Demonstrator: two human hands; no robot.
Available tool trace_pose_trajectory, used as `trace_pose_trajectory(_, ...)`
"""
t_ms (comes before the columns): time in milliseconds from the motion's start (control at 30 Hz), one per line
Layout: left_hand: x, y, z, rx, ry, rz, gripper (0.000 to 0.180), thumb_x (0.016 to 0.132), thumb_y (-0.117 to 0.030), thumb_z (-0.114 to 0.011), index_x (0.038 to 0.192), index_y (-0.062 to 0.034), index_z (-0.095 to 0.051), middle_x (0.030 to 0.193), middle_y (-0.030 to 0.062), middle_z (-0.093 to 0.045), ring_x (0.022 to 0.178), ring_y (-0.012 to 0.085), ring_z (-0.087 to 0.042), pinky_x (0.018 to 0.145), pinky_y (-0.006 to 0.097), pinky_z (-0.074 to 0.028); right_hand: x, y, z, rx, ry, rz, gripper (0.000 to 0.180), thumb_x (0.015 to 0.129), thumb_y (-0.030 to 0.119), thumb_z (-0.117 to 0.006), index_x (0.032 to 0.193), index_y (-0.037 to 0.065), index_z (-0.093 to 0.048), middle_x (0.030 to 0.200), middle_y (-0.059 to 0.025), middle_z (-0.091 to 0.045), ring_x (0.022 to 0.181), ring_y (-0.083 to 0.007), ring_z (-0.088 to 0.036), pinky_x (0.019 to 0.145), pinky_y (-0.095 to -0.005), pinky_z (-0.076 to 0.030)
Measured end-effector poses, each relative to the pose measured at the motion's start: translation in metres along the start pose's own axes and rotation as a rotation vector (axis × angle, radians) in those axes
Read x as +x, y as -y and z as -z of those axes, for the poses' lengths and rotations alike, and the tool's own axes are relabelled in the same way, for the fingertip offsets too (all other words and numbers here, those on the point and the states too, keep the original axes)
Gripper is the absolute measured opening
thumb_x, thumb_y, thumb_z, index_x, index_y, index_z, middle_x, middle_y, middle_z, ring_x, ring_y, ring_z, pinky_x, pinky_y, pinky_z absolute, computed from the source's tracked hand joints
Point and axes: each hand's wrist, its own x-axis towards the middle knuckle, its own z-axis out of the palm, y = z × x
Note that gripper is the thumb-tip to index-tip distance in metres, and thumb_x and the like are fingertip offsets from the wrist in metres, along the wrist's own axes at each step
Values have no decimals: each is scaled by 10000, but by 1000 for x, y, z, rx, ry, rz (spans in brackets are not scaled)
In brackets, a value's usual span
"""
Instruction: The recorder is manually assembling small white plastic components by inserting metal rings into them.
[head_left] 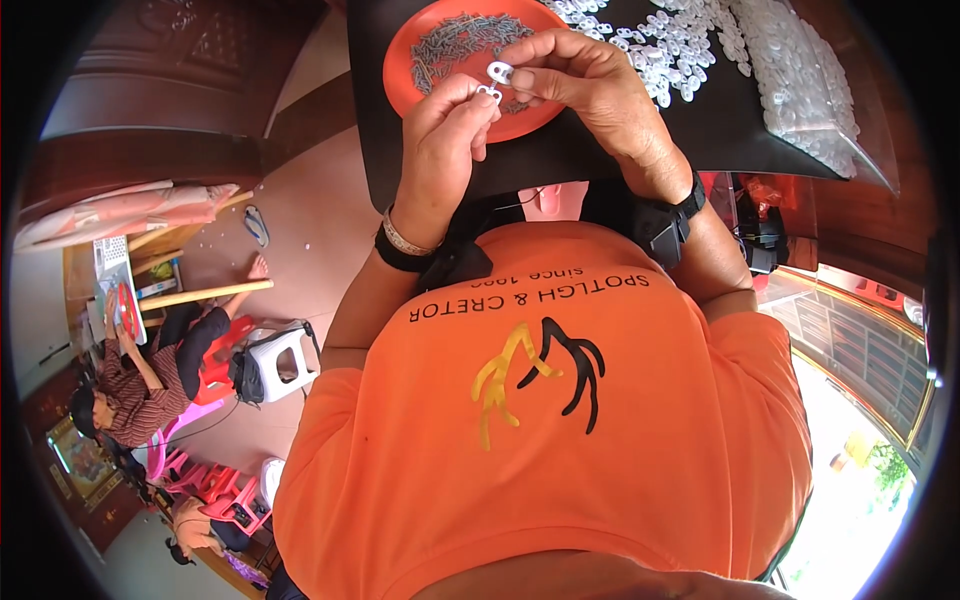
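Over an orange plate [398,88] that holds many small grey screws or pins [440,50], my two hands meet with fingertips close together. My left hand [445,135] is closed in a pinch on a small white plastic piece with holes [489,93]. Just above it, the thumb and forefinger of my right hand [600,95] grip another white plastic piece [500,72], which has an oval outline. A thin dark line shows between the two pieces; whether it is a screw joining them is too small to tell.
Loose white plastic pieces [665,55] lie on the black table [640,150] to the right of the plate. Beyond them is a clear bag [800,95] full of similar pieces. At the left, a person [140,385] sits by a white stool [280,362]; another person [195,528] is farther down.
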Motion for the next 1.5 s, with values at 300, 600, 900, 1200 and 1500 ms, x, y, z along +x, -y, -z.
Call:
trace_pose_trajectory(300,1,2,1,44,4,15,234,888,-206,-487,763,-19,-548,582,-26,-440,513,58,-412,473,200,-278,-1,-1,2,7,-13,5,153,862,35,-615,1009,1,-639,835,-39,-651,770,-92,-603,733,-220,-501)
trace_pose_trajectory(600,3,4,-1,37,16,48,224,885,-200,-495,759,-23,-550,578,-30,-430,512,58,-406,470,200,-272,-5,1,0,-108,-21,33,159,859,32,-623,1012,2,-652,900,-53,-668,863,-104,-629,790,-216,-500)
trace_pose_trajectory(900,2,7,-3,36,20,26,231,901,-190,-498,773,-3,-542,587,-21,-414,512,66,-386,471,207,-285,-8,-4,-3,-168,-33,41,154,845,2,-632,998,3,-655,925,-43,-668,851,-99,-623,805,-227,-506)
trace_pose_trajectory(1200,0,5,-10,38,27,3,243,910,-207,-492,792,0,-539,592,-21,-414,519,62,-392,475,199,-294,-13,-9,-5,-105,-46,38,150,852,36,-636,997,-1,-643,886,-30,-651,853,-85,-613,795,-223,-495)
trace_pose_trajectory(1500,1,4,-11,30,12,-14,235,903,-204,-493,793,-3,-545,603,-20,-432,521,58,-404,468,193,-293,-15,-6,-2,-72,-65,78,147,838,8,-644,985,7,-646,869,-21,-661,829,-77,-619,775,-218,-508)
